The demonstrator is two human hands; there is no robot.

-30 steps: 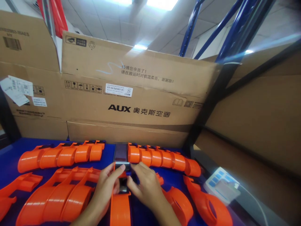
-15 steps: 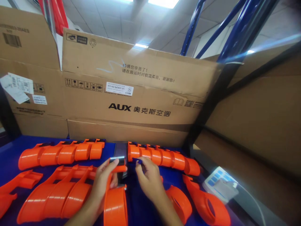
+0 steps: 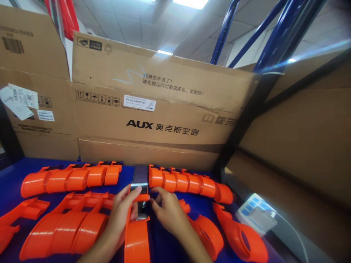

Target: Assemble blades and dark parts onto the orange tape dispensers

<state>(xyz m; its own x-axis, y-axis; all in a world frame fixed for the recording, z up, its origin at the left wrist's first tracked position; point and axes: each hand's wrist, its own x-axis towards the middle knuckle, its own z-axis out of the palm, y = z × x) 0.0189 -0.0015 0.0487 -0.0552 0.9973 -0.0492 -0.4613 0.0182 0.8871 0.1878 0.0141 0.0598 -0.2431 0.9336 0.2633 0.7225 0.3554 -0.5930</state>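
My left hand [image 3: 122, 208] is closed round an orange tape dispenser [image 3: 137, 239]. Its toothed metal blade [image 3: 139, 187] faces up, and my left thumb presses on the plate below the teeth. The dispenser's broad curved body hangs down toward me. My right hand [image 3: 168, 210] is just right of the blade end, its fingers bent and close to the orange edge. What those fingertips hold, if anything, is hidden. Behind the blade, a dark flat-topped device [image 3: 140, 174] stands on the blue table surface [image 3: 161, 237].
Orange dispensers stand in back rows on the left [image 3: 78, 179] and right [image 3: 189, 181], with dark pieces on top. More orange dispensers [image 3: 65, 228] lie front left; others [image 3: 210, 233] lie front right. A cardboard wall [image 3: 164, 142] closes the back. A white-and-blue box [image 3: 257, 213] sits far right.
My right hand has moved left toward the dispenser's blade end. The small dark blue piece at its fingertips is out of sight now. My left hand and the dispenser have shifted slightly right.
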